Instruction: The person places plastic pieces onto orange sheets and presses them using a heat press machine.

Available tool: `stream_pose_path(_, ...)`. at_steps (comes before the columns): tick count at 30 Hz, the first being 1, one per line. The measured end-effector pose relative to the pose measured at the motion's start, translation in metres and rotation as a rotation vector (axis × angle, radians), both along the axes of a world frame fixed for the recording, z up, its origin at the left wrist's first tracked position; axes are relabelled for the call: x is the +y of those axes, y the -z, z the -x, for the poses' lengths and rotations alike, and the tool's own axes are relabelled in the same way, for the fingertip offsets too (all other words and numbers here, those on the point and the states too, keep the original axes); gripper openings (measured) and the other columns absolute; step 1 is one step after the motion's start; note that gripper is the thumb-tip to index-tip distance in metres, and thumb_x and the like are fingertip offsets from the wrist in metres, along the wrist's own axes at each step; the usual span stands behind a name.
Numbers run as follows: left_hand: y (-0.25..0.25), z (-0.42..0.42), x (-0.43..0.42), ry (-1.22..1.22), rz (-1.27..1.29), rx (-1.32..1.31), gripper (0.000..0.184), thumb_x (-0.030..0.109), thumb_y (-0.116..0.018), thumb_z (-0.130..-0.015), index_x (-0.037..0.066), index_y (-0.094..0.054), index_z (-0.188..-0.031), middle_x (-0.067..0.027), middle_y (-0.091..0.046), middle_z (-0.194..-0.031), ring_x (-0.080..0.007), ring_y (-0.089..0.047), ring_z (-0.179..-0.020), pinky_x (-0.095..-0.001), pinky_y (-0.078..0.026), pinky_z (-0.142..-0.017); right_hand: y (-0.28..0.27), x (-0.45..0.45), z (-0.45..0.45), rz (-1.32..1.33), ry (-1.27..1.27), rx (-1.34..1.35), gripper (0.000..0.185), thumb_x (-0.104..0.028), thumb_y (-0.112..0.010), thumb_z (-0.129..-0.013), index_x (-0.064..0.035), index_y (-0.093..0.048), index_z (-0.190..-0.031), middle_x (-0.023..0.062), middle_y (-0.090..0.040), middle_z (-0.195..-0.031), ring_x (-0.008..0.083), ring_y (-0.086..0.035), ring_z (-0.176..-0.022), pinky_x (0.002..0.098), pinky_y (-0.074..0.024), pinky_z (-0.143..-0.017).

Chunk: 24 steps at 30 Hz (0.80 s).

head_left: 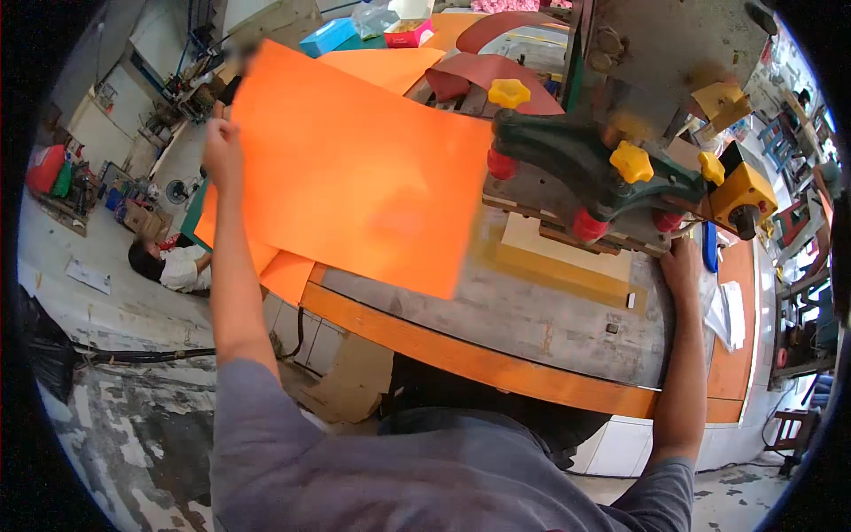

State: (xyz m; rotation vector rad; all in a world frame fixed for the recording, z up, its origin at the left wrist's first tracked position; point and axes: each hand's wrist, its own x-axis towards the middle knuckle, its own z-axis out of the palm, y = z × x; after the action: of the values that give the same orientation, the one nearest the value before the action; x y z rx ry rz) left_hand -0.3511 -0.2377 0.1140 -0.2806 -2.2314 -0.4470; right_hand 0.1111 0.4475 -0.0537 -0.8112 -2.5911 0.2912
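A large orange sheet [355, 168] is held up at the left by my left hand [223, 151], whose fingers are closed on its left edge. The sheet's lower right part hangs over the grey metal table [425, 310]. My right hand [681, 266] is at the right end of the press head, by its lower plate; its fingers are mostly hidden. The dark green press arm [576, 164] carries yellow star knobs and red collars. Under it lies a pale board [567, 253] with a brown border.
More orange sheets [288, 277] lie behind and below the held one. A blue box [326, 37], a pink box [408, 34] and reddish curved sheets [510, 75] are at the back. White papers [727, 315] lie at the right. A person [173, 266] is low at the far left.
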Motion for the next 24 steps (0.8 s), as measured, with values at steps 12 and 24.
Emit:
stream_pose_path(12, 0.064, -0.080, 0.022, 0.317, 0.283, -1.049, 0.064, 0.054, -0.062, -0.104, -0.001, -0.064, -0.136, -0.0219, -0.073, -0.127, -0.0324, -0.073, -0.106, -0.0409, -0.055, -0.094, 0.015, 0.011, -0.008, -0.073, -0.024, 0.033, 0.037, -0.038, -0.068, -0.098, -0.0062, -0.073, -0.116, 0.0249, -0.074, -0.102, 0.0466, -0.068, -0.100, 0.0571, -0.0513, -0.083)
stream_pose_path(24, 0.121, -0.003, 0.003, 0.046, 0.336, -1.022, 0.105, 0.081, -0.035, -0.102, 0.005, -0.015, -0.171, -0.0166, -0.011, -0.179, -0.0348, -0.010, -0.166, -0.0571, -0.015, -0.132, -0.007, -0.010, -0.002, -0.034, 0.017, 0.005, 0.039, -0.039, -0.070, -0.095, -0.0048, -0.072, -0.113, 0.0251, -0.073, -0.104, 0.0487, -0.067, -0.104, 0.0585, -0.0516, -0.084)
